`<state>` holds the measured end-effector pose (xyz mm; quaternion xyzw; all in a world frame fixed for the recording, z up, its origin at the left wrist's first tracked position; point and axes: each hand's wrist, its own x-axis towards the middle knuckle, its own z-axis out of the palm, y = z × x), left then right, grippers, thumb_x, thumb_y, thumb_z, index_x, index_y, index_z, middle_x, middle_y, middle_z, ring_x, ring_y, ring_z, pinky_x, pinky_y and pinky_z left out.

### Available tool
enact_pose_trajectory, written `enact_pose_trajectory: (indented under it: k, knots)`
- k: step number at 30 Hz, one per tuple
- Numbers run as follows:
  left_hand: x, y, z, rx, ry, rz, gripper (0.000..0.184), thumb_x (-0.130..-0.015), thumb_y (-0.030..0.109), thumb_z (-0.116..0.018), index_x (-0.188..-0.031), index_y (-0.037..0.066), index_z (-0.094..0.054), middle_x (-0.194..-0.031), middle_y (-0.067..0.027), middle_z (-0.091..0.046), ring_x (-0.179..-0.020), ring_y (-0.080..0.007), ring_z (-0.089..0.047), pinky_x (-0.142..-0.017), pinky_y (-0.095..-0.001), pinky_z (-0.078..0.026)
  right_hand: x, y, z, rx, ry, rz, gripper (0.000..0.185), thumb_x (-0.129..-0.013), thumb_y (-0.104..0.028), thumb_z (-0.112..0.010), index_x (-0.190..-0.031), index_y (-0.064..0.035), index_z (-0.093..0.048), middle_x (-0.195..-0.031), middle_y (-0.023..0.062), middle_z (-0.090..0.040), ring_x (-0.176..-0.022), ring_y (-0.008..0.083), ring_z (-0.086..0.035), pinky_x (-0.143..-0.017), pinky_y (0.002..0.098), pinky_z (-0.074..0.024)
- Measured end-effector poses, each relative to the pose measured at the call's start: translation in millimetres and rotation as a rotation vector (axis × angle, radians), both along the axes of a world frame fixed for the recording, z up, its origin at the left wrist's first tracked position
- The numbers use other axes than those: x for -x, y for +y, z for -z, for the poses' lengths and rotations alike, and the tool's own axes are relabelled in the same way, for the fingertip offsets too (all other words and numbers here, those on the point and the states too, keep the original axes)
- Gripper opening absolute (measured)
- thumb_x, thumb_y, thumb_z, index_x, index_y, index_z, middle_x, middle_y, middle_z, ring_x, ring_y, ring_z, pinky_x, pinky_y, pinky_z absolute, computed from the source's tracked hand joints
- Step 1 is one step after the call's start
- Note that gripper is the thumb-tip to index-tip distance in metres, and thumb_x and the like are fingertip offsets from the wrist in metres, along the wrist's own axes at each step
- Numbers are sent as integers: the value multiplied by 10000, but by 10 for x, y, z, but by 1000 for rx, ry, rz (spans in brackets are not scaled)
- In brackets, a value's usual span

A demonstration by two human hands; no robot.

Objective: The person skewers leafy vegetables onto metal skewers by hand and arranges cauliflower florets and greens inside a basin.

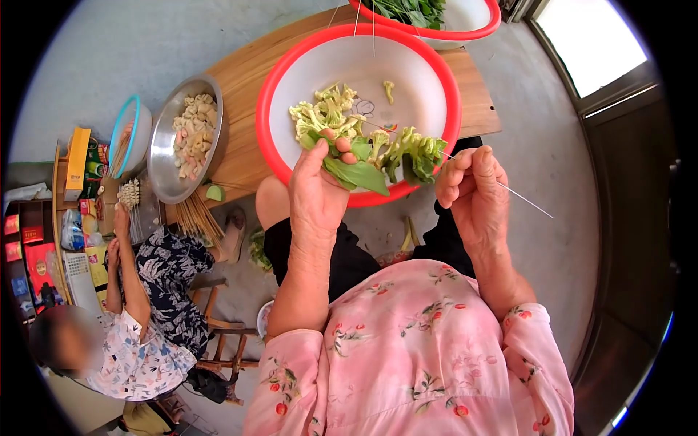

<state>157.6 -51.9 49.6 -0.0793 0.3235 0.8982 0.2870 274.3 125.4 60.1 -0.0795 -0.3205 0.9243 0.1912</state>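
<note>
My right hand (474, 190) pinches a thin metal skewer (528, 200), whose free end sticks out to the right. Folded green leaves (413, 154) are threaded on the skewer, left of my fingers. My left hand (320, 178) is closed around a loose green leaf (360, 176), close to the skewer's other end. Both hands are over the near rim of a white basin with a red rim (267, 109). Inside it lie pale cauliflower florets (327, 109), partly hidden by my left hand and the leaves.
A wooden table (243, 65) bears the basin, a metal bowl (161, 138) of pale pieces and a second red-rimmed basin (472, 33) with leaves. Bundled wooden sticks (198, 216) lie at its left end. Another person (156, 305) sits at left, holding skewered food (129, 193).
</note>
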Motion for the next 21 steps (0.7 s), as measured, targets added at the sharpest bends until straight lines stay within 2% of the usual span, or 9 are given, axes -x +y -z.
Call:
enact_pose_trajectory:
  k: [1,3,4,6,16,19,21]
  knots:
    - [-17,-3,-2,-3,1,0,151,-897,103,-488,-1020,39,-545,-866,-48,-571,-773,-157,-552,-740,-277,-477,17,-9,-8,-2,0,-9,348,-940,-302,-465,-820,2,-584,-671,90,-595,-502,173,-545,-470,278,-452]
    - [-62,8,-34,15,92,30,225,-797,-10,-570,-1005,76,-578,-849,-28,-579,-766,-141,-553,-742,-273,-465,37,-19,-7,1,-12,-24,356,-938,-313,-464,-819,1,-583,-674,90,-596,-505,176,-549,-469,283,-455]
    - [-87,15,-45,14,91,29,225,-797,-10,-570,-1005,76,-578,-849,-28,-579,-766,-141,-553,-742,-273,-465,42,-23,2,0,-13,-26,356,-938,-313,-464,-819,1,-583,-674,90,-596,-505,176,-549,-469,283,-455]
    - [-132,27,-65,114,160,0,308,-742,-69,-596,-1016,71,-582,-844,-4,-565,-772,-118,-542,-743,-238,-446,50,-41,25,7,-27,-27,360,-937,-317,-465,-821,1,-583,-675,90,-597,-504,175,-549,-470,284,-458]
    - [-168,-16,-46,167,42,-83,190,-774,-42,-587,-956,2,-620,-752,-16,-568,-663,-106,-539,-668,-235,-453,47,-134,54,6,-40,-62,362,-937,-318,-468,-817,2,-588,-672,96,-603,-506,175,-553,-472,285,-459]
    - [-182,-18,-81,150,1,-62,218,-771,-48,-580,-982,-5,-613,-790,-32,-575,-700,-117,-554,-695,-247,-470,35,-128,65,25,-57,-59,362,-937,-316,-469,-816,2,-592,-672,96,-607,-502,176,-552,-471,284,-457]
    - [-189,-33,-41,146,68,-38,255,-748,-60,-587,-999,-21,-608,-879,-56,-598,-730,-138,-569,-741,-269,-485,25,-121,74,23,-66,-51,360,-937,-313,-469,-815,2,-594,-672,97,-609,-499,175,-551,-472,282,-457]
